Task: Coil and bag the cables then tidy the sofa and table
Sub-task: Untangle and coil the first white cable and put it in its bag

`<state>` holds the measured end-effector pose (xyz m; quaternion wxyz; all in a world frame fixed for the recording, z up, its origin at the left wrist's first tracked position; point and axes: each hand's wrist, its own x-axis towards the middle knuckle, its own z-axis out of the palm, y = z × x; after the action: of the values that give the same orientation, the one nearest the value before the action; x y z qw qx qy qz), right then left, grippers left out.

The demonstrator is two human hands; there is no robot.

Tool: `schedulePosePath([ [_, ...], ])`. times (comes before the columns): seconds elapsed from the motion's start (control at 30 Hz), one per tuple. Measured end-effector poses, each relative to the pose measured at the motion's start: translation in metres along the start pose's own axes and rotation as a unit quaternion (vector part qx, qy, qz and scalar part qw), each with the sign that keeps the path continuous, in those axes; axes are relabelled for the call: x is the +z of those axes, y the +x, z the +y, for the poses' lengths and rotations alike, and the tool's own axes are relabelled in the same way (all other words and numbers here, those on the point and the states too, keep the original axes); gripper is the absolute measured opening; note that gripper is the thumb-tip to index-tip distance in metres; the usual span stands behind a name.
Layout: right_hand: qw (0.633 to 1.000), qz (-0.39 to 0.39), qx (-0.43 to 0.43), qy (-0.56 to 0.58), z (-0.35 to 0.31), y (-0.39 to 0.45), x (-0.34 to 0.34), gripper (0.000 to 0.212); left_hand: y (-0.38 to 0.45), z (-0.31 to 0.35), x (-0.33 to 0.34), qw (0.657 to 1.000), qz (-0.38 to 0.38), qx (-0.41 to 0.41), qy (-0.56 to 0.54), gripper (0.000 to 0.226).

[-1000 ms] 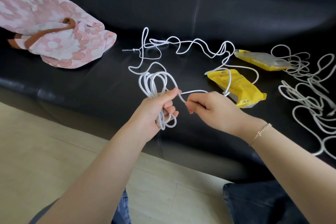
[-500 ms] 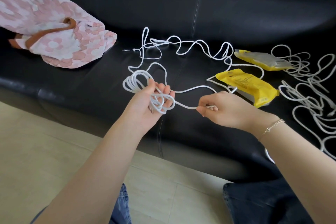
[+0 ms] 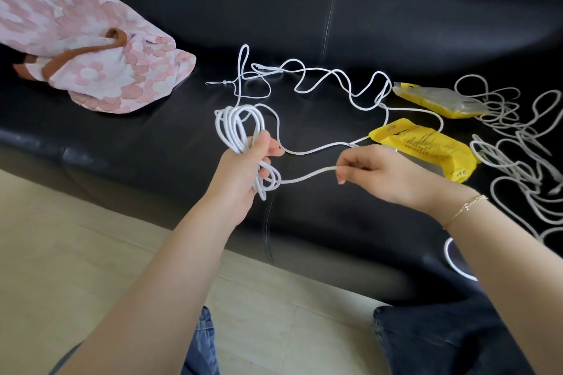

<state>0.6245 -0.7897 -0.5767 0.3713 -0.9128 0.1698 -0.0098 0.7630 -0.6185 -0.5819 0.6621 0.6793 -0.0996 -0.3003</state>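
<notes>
- Several loops of the white cable (image 3: 240, 128) sit bunched in our left hand (image 3: 243, 170), fingers and thumb curled round them so the finished turns cannot spring apart while we add more.
- Our right hand (image 3: 380, 173) pinches the free run of that cable between thumb and fingertips, a little way right of the coil, which keeps the strand taut and feeds it straight for the next turn.
- Most of the cable's length lies in loose waves on the black sofa (image 3: 122, 143) seat, far of both hands, so coiling looks less than half done.
- Two yellow bags (image 3: 426, 143) rest on the seat right of the hands, within reach, presumably for the coiled cables.
- More uncoiled cables (image 3: 518, 161) lie tangled at the far right.
- A pink flowered cloth (image 3: 91, 49) lies at the far left, apart from the work.
</notes>
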Motion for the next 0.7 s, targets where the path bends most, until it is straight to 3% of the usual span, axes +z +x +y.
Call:
schedulePosePath([
  [0.17, 0.997, 0.035, -0.071, 0.010, -0.002, 0.003, 0.011, 0.019, -0.002, -0.008, 0.004, 0.991, -0.106, 0.034, 0.077, 0.026],
  [0.4, 0.992, 0.062, -0.108, -0.032, -0.003, 0.004, 0.012, 0.017, -0.007, -0.009, 0.010, 0.987, -0.134, -0.008, 0.086, 0.026],
  [0.6, 0.984, 0.089, -0.078, -0.132, 0.000, -0.001, -0.001, 0.042, -0.006, -0.008, 0.008, 0.982, -0.132, -0.025, 0.130, 0.025],
  [0.7, 0.988, 0.062, -0.060, -0.129, 0.006, -0.001, -0.010, 0.034, -0.005, -0.008, 0.007, 0.981, -0.125, -0.035, 0.146, 0.028],
])
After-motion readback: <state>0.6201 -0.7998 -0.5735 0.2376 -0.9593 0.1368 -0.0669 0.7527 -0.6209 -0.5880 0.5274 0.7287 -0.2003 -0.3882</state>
